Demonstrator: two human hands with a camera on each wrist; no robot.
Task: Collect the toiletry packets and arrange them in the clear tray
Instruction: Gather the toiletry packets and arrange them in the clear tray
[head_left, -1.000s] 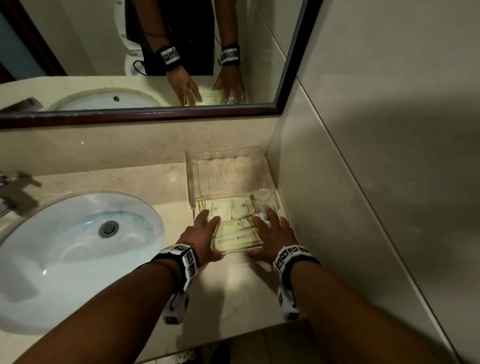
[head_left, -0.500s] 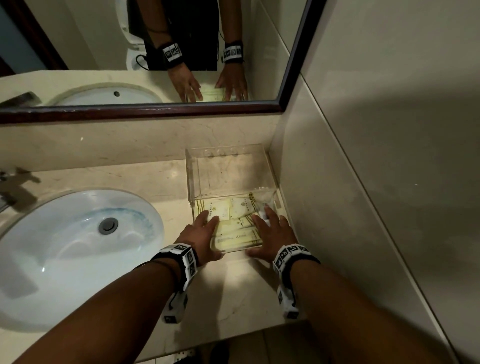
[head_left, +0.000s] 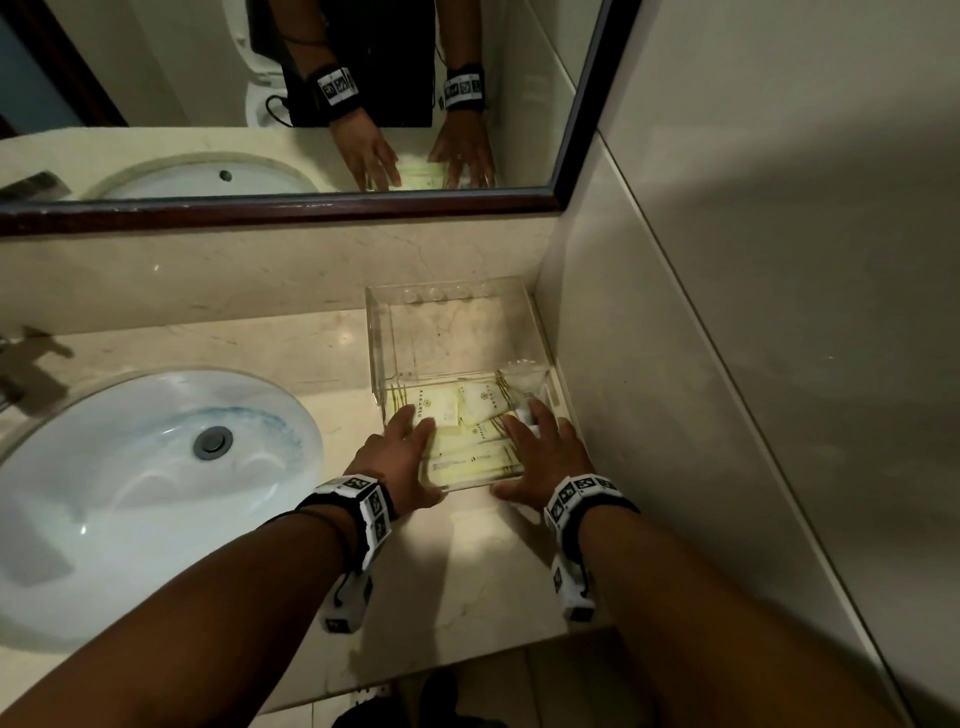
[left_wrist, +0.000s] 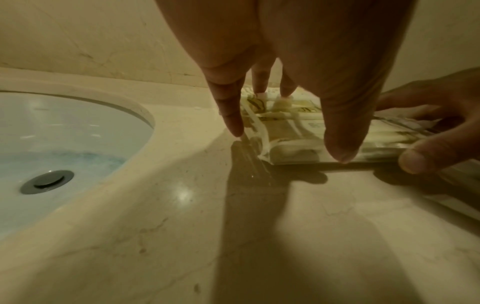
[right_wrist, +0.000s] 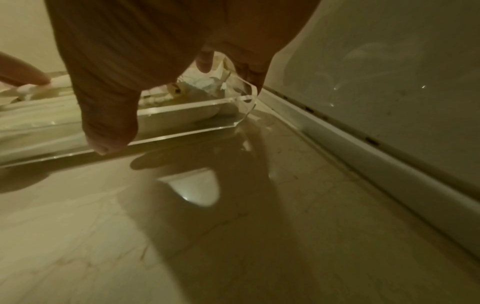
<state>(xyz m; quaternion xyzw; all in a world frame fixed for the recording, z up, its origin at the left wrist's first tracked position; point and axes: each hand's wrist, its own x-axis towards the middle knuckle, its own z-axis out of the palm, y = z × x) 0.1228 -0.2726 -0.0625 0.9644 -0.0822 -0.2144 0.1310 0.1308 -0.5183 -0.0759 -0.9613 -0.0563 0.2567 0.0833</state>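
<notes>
A low clear tray (head_left: 467, 486) sits on the marble counter near the right wall. Several pale yellow toiletry packets (head_left: 470, 460) lie flat inside it. My left hand (head_left: 415, 457) rests on the tray's front left corner, fingers straight over the packets. Its thumb (left_wrist: 340, 133) touches the front wall. My right hand (head_left: 530, 452) lies over the front right corner in the same way, with its thumb (right_wrist: 109, 127) against the tray's front wall (right_wrist: 187, 107). In the left wrist view the packets (left_wrist: 293, 152) show through the clear wall.
A taller clear acrylic box (head_left: 447, 322) stands right behind the tray in the corner. The white sink basin (head_left: 130, 493) with its drain (head_left: 212, 441) fills the left. A framed mirror (head_left: 311, 104) hangs above. The side wall (head_left: 727, 364) is close on the right.
Both hands stay on the tray's front corners and the tray keeps its place. Only the head view has drifted slightly.
</notes>
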